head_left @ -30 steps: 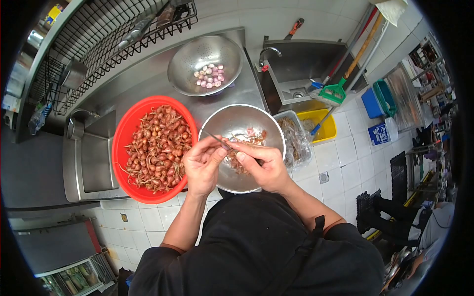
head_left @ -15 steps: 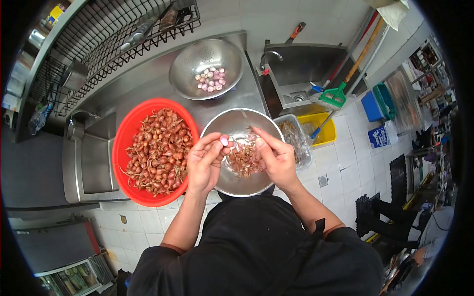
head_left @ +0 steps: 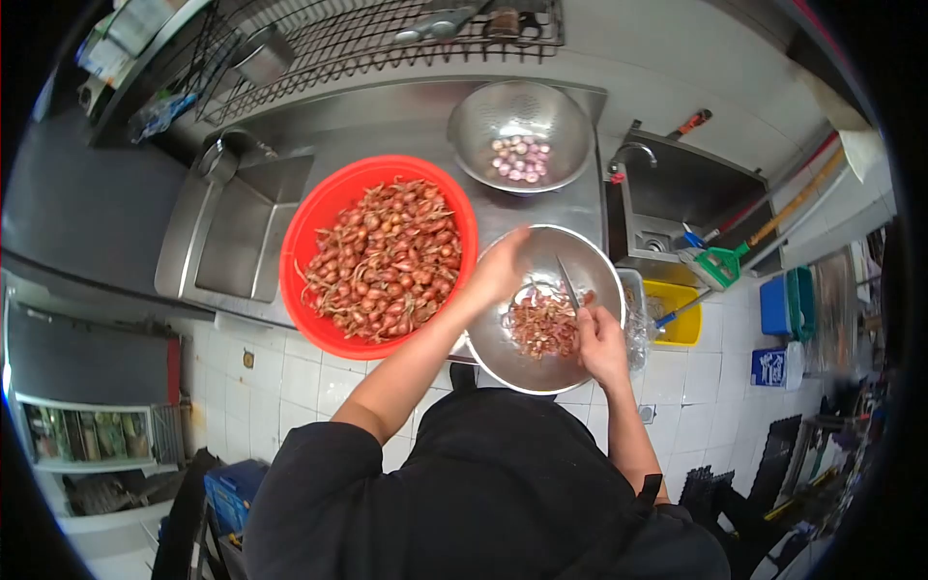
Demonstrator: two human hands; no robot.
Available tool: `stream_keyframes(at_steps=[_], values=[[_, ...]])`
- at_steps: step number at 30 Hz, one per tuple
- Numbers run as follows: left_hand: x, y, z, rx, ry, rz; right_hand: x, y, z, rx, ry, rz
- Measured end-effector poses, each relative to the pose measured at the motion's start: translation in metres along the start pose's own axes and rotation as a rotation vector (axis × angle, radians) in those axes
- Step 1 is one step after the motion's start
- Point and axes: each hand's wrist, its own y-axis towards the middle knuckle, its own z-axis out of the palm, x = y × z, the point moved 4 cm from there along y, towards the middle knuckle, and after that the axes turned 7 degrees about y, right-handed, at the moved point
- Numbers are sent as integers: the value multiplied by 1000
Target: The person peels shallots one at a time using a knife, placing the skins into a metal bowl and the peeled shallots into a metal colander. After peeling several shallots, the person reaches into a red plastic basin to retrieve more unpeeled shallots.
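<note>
My right hand (head_left: 601, 340) is closed round a small knife (head_left: 568, 282), its blade pointing up and away over the steel bowl (head_left: 485, 350). Shallot skins (head_left: 543, 324) lie in the bottom of that bowl. My left hand (head_left: 503, 266) reaches over the bowl's far left rim, between it and the red basin. Motion smears its fingers, so whether it holds a shallot does not show. The red basin (head_left: 302, 314) is heaped with unpeeled shallots (head_left: 387, 261). Beyond, a steel colander (head_left: 483, 111) contains several peeled shallots (head_left: 522, 158).
A sink (head_left: 246, 237) is set in the steel counter at left, under a wire rack (head_left: 387, 48). Another sink (head_left: 691, 203) is at right, with a green brush (head_left: 717, 266) beside it. A yellow tub (head_left: 681, 329) and a clear plastic container (head_left: 635, 309) stand right of the bowl.
My left hand, which held a peeled shallot over the bowl, has moved away from me toward the colander. My right hand has lowered and the knife now shows plainly. The view has turned left.
</note>
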Motion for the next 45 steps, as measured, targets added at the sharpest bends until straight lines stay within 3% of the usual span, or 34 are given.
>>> stream_keyframes(at_steps=[2,6,9,11,14,15,16,17,19,21,23,25,26,28,29,31,32,39,45], values=[[-23,-42,10,111,171,101,-15,7,-3,24,-82,-38],[-24,-73,-8,6,-98,-18,-7,13,4,-18,-159,-163],[-1,-74,-50,-345,51,-53,2,16,4,14,-268,-193],[25,-69,-80,-419,142,-112,19,8,13,86,-361,-175],[81,-70,-103,-204,677,-160,0,16,19,47,-502,-237],[94,-71,-107,-104,748,-303,-2,16,19,39,-501,-234],[106,-70,-109,-43,813,-314,-2,15,23,72,-502,-270],[118,-70,-109,-4,719,-293,-2,12,26,101,-503,-301],[114,-70,-113,-42,857,-200,2,7,26,111,-510,-299],[107,-70,-117,-155,676,-246,6,7,24,143,-649,-60],[91,-73,-126,-286,470,-248,-3,9,22,81,-620,-114],[86,-77,-124,-350,-109,-355,-7,12,20,17,-585,-163],[82,-78,-122,-344,-108,-349,-7,11,19,57,-548,-182],[69,-81,-107,-242,-591,-263,-9,7,22,94,-443,-211],[60,-84,-101,-235,-591,-258,-8,5,25,134,-342,-242],[33,-85,-79,-110,-1280,-240,-3,2,29,198,-190,-270],[28,-87,-67,-74,-1366,-275,1,-2,32,267,-40,-297],[-33,-88,-22,13,-1393,-216,42,-40,37,361,248,-276],[-50,-87,-23,-50,-1271,-221,53,-45,29,226,62,-589]])
